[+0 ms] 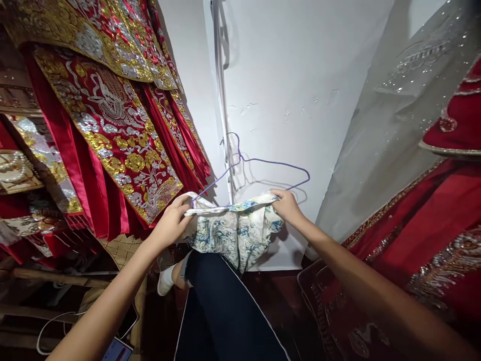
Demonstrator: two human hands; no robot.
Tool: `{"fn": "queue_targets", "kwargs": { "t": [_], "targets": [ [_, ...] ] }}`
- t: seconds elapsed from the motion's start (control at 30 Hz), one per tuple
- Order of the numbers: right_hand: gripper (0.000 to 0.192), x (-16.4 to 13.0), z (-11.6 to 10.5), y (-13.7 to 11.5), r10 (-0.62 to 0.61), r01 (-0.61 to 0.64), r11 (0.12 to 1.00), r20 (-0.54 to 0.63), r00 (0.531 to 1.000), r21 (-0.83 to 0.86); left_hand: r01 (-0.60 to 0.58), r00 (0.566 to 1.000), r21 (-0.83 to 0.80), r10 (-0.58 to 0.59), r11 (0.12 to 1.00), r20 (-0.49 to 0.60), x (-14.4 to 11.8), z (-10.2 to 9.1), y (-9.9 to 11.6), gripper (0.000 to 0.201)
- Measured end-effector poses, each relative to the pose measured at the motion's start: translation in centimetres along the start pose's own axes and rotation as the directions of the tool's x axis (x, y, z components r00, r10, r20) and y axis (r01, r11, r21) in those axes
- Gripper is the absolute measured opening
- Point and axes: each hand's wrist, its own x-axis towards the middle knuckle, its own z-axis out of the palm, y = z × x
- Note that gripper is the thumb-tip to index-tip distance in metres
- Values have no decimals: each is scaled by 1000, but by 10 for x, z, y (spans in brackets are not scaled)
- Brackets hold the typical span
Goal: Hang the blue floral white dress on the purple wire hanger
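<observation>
White plaster wall (285,75) fills the far middle, with red garments embroidered in gold and silver (112,125) hanging at left and right. My left hand (171,220) and right hand (287,205), set apart, each pinch an end of the white cloth printed with blue-green flowers (233,230). It hangs in the near middle under a thin purple wire hanger (259,163), above my dark trouser leg (225,311).
</observation>
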Motion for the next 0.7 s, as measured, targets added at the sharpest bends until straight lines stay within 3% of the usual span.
{"fn": "queue_targets", "kwargs": {
  "t": [0.2,0.3,0.4,0.5,0.57,0.63,0.7],
  "targets": [
    [9,-39,31,-35,-33,36,990,-18,999,136,-58,983,-118,36,991,-180,44,-14,36,20],
    [11,-53,31,-49,-29,18,981,56,998,195,-31,976,-194,-12,980,-216,68,-17,40,29],
    [40,-49,12,-52,-14,9,980,24,1000,198,3,994,-279,-33,960,-102,79,-21,26,35],
    [73,-29,-17,-47,52,-6,983,-243,969,184,80,997,-353,-71,932,36,82,-31,9,31],
    [76,-10,-38,-46,102,-53,986,-322,941,156,149,989,-408,-124,901,86,86,-40,2,28],
    [57,8,-58,-50,179,-156,980,-204,963,122,215,976,-456,-181,864,117,90,-49,-1,25],
    [30,21,-75,-59,276,-280,950,46,960,136,268,963,-469,-246,842,109,94,-53,-4,21]
  ]
}}
